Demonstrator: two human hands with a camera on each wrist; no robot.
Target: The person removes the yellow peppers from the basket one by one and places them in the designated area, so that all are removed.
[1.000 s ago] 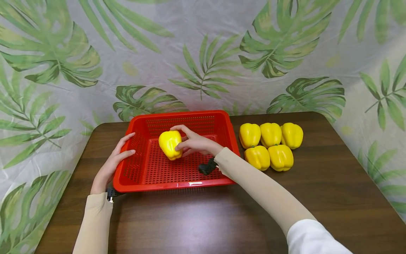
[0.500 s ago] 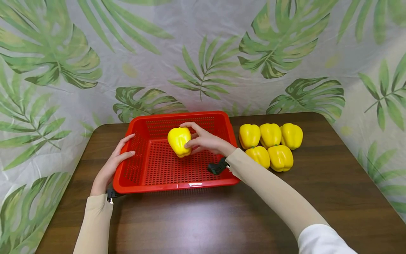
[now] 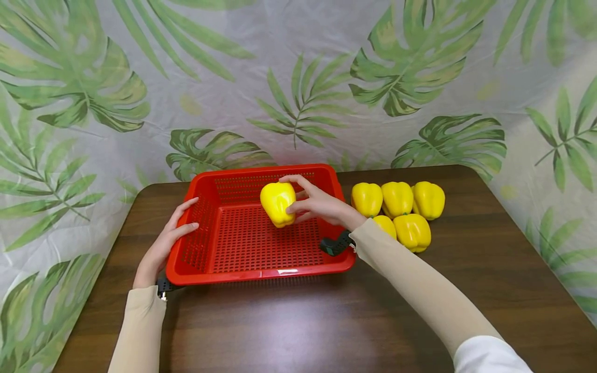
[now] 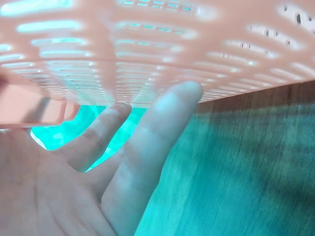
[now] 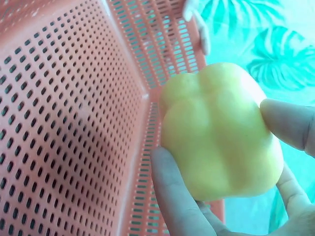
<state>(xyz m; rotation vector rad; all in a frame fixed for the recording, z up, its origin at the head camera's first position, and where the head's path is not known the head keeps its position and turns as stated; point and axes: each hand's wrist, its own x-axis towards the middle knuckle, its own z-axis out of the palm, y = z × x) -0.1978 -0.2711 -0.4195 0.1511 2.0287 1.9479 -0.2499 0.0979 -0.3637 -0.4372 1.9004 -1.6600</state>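
In the head view my right hand [image 3: 314,203] holds a yellow bell pepper [image 3: 276,203] above the red plastic basket [image 3: 284,277]. Thumb and fingers pinch the bell pepper [image 5: 221,137] from both sides in the right wrist view, its lobed end toward the camera. My left hand [image 3: 164,241] grips the basket's left rim, the thumb and a finger reaching over it. Seen in the left wrist view, other fingers of the left hand [image 4: 113,167] extend along the slotted outer wall [image 4: 162,64]. No other pepper shows inside the basket.
Several more yellow bell peppers [image 3: 397,198] stand in two rows right of the basket, one partly behind my right sleeve [image 3: 415,280]. The brown wooden table [image 3: 261,326] backs onto a leaf-patterned cloth [image 3: 298,77]. A black wrist mount [image 3: 335,244] overlaps the basket's right front corner.
My right hand has moved to the right with the bell pepper, from the left half of the basket toward its right side. The left hand and the basket have stayed put.
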